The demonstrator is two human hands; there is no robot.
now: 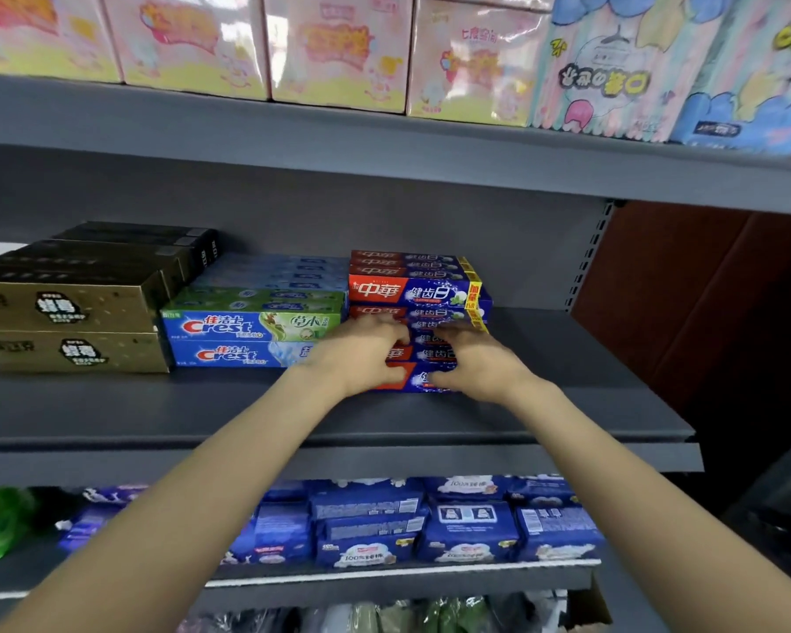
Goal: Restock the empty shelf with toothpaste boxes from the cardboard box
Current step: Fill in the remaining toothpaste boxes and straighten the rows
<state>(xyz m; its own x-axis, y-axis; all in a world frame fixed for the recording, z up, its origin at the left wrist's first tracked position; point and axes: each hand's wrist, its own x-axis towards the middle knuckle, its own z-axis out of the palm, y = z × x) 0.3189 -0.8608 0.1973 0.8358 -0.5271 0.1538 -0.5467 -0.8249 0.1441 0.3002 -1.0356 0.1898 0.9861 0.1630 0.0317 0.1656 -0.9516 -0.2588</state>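
Note:
On the grey middle shelf [247, 404] stand stacks of toothpaste boxes. Olive-gold boxes [65, 308] are at the left and blue-green Crest boxes [256, 326] sit in the middle. Red-and-blue boxes [419, 290] are stacked at the right. My left hand [361, 349] and my right hand [480, 363] both reach to the front of the red-and-blue stack. Their fingers curl over a lower red-and-blue box [423, 374] at the stack's front. The cardboard box is out of view.
The shelf's right part [567, 381] is bare up to the brown side panel [704, 290]. Pink and pastel cartons [339, 48] fill the shelf above. Blue wipe packs [466, 527] lie on the shelf below, with a green bag [1, 523] at the left.

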